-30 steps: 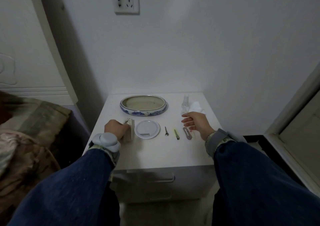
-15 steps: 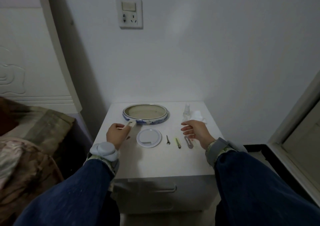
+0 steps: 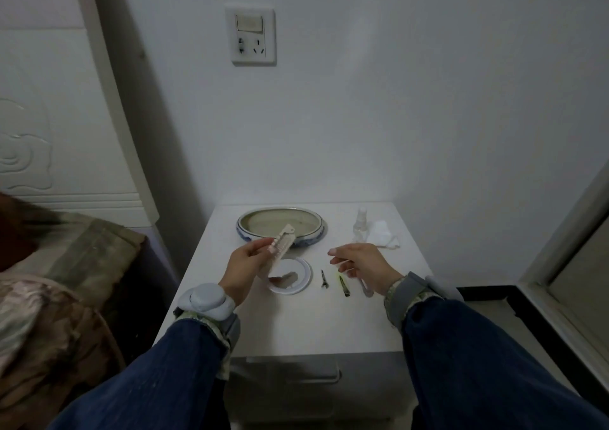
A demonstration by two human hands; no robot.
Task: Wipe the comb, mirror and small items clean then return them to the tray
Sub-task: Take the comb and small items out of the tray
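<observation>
My left hand [image 3: 245, 268] holds a pale comb [image 3: 282, 243] lifted above the white nightstand [image 3: 296, 324], tilted up toward the tray. The blue-and-white oval tray [image 3: 313, 236] stands empty at the back. A round white mirror [image 3: 298, 283] lies flat just below the comb. To its right lie a small dark clip [image 3: 324, 279], a yellow-green clip [image 3: 344, 285] and a greyish clip [image 3: 365, 288]. My right hand [image 3: 362, 263] hovers over the clips with fingers loosely apart, holding nothing. A white cloth [image 3: 382, 233] lies at the back right corner.
A small clear spray bottle [image 3: 361, 223] stands beside the cloth. A bed with a brown quilt [image 3: 66, 264] lies to the left of the nightstand. A wall socket [image 3: 253, 36] sits above. A door frame [image 3: 566, 251] runs along the right.
My left hand has picked the comb off the nightstand and raised it above the mirror. My right hand has stayed over the clips. The camera has tilted so the stand sits lower in view.
</observation>
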